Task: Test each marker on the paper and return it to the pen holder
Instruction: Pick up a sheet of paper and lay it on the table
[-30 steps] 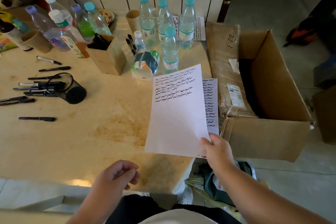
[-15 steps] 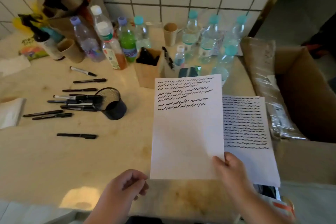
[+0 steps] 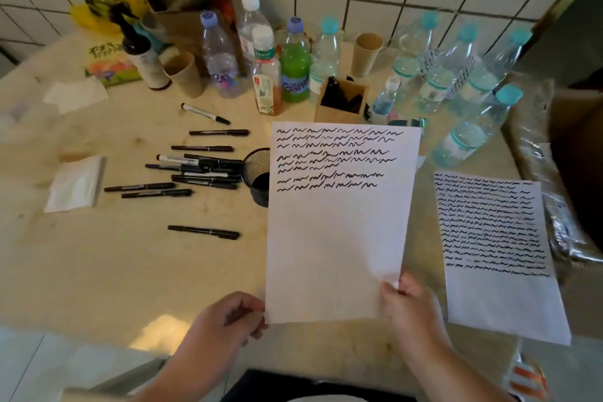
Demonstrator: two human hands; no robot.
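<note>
A white paper sheet (image 3: 336, 238) with black squiggle lines across its top is held above the table. My right hand (image 3: 409, 307) pinches its lower right corner. My left hand (image 3: 228, 320) sits at the lower left corner with curled fingers; whether it grips the sheet is unclear. A black mesh pen holder (image 3: 259, 178) lies tipped on its side, partly hidden behind the sheet, with several black markers (image 3: 202, 170) spilling from it. More markers (image 3: 204, 232) lie loose on the table. A wooden holder (image 3: 341, 104) with dark pens stands behind.
A second sheet (image 3: 496, 251) full of squiggles lies at the right. Several plastic bottles (image 3: 295, 62) and paper cups (image 3: 367, 52) crowd the back by the tiled wall. A white napkin (image 3: 76, 183) lies at the left. A cardboard box (image 3: 577, 147) stands past the right edge.
The sheet has moved left, uncovering the second sheet beneath. My left hand rose to the sheet's lower left corner. The view has turned left toward the markers.
</note>
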